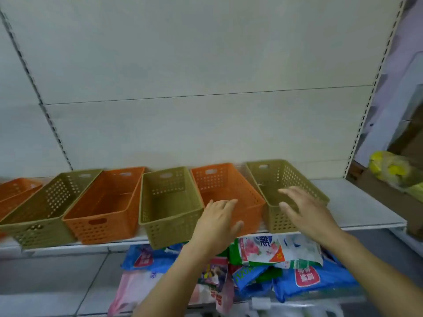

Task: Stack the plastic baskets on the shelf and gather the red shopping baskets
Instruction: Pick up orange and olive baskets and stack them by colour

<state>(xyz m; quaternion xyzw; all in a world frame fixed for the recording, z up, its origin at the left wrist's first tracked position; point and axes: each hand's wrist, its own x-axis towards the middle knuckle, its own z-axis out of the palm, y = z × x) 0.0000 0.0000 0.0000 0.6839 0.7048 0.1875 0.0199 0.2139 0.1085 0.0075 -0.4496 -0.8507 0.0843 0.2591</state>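
Hands [263,216] seemingly hovering over baskets [169,202].

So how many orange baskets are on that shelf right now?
3. One is cut off at the far left edge, one sits left of centre, and one is right of centre behind the left hand. More may lie beyond the frame.

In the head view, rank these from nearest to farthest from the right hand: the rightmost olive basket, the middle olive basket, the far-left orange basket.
From the right hand:
1. Rightmost olive basket: directly under the hand, at the right end of the row.
2. Middle olive basket: further left, beyond the left hand.
3. Far-left orange basket: at the left edge of the shelf.
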